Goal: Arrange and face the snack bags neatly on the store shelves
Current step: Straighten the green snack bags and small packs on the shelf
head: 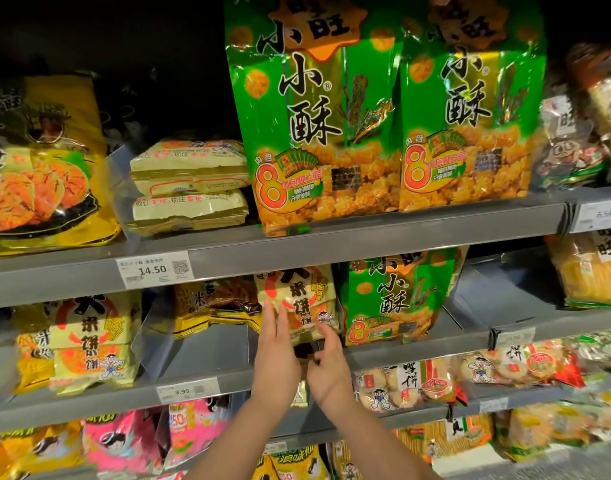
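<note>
A pale yellow rice-cracker bag [302, 296] stands on the middle shelf [207, 351], between a dark brown-and-yellow bag [216, 306] and a green snack bag [396, 296]. My left hand [274, 358] reaches up to it with straight fingers touching its lower left front. My right hand [326, 370] is just below its lower right corner, fingers loosely bent and holding nothing. Both forearms rise from the bottom of the view.
Two tall green bags [318, 126] stand on the top shelf, with stacked pale packs [190, 185] and a yellow bag [44, 161] to their left. Clear dividers [151, 337] split the shelves. Price tags [155, 270] line the shelf edges. More snack bags [432, 382] fill the lower shelves.
</note>
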`<state>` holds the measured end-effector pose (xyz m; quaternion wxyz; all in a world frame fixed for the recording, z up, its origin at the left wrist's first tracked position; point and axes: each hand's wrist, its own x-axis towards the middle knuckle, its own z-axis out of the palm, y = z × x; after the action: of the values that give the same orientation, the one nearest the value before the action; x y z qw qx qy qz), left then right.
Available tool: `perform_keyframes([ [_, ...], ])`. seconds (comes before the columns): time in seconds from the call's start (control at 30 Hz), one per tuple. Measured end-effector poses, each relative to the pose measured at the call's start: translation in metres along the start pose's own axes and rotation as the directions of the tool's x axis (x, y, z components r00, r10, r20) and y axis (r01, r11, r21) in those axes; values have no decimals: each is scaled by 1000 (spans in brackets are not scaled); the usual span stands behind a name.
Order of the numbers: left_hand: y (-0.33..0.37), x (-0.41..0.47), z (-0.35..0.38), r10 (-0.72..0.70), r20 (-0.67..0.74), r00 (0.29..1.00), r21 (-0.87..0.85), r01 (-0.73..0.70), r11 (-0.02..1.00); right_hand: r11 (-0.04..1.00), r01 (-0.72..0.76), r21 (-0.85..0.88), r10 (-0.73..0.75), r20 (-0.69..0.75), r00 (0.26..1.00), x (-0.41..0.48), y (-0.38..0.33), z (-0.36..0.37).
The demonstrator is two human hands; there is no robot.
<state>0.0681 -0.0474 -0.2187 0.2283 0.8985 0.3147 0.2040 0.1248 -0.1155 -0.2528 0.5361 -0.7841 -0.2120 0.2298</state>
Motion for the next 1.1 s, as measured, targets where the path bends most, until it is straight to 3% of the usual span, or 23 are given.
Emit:
perform_keyframes([
  [0.2, 0, 1, -17, 28, -162, 986, 53, -19, 998, 969, 56, -239, -72, -58, 996, -6, 1, -4],
  [0.33, -8, 2, -17, 98, -151, 984, 194, -68, 979, 967, 113, -228, -159, -196, 968, -6, -4, -9],
  [0.4, -12, 0, -11, 127, -96, 987, 266, -98, 959, 959, 153, -240, -200, -183, 963, -7, -9, -10],
  [0.6, -16, 4, 2, 40, 30, 999, 390, -49, 919, 900, 199, -389, -219, -7, 976, -6, -15, -11],
  [0.73, -11, 3, -5, -9, 73, 997, 393, -21, 919, 933, 190, -306, -183, 51, 982, -11, -20, -14],
  [0.87, -1, -15, -12, -53, 61, 997, 337, 29, 941, 960, 196, -199, -203, -15, 979, -26, -28, -21],
  [1.1, 38, -53, -36, -87, 1, 996, 204, 85, 975, 961, 217, -173, -230, -65, 971, -66, -48, -38],
])
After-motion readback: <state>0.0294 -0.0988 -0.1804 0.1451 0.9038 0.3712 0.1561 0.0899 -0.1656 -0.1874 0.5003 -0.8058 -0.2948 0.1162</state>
